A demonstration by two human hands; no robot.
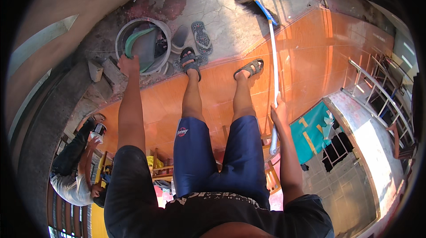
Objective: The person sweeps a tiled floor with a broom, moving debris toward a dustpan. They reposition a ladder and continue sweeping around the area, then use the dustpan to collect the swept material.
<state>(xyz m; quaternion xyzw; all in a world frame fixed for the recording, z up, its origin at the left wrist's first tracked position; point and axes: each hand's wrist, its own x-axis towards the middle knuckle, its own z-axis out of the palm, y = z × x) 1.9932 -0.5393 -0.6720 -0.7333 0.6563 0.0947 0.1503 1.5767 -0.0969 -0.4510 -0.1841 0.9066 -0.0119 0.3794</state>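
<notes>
My left hand (129,65) is closed at the near edge of a green dustpan (133,38), which lies tilted in the mouth of a round grey bucket (165,28). Part of its edge is hidden behind my fingers. Dark material shows inside the bucket beside the dustpan. On the other side, my right hand (279,112) wraps round the long white handle of a broom (274,69). The broom's blue head and dark bristles rest far off on the concrete, beyond the tiles.
Loose grey slippers (202,37) lie between the bucket and my sandalled feet. Bricks (103,77) sit beside the bucket. Orange tiles (310,56) meet rough concrete at a slanting edge. A metal rack (377,91) stands right; another person (75,184) is at lower left.
</notes>
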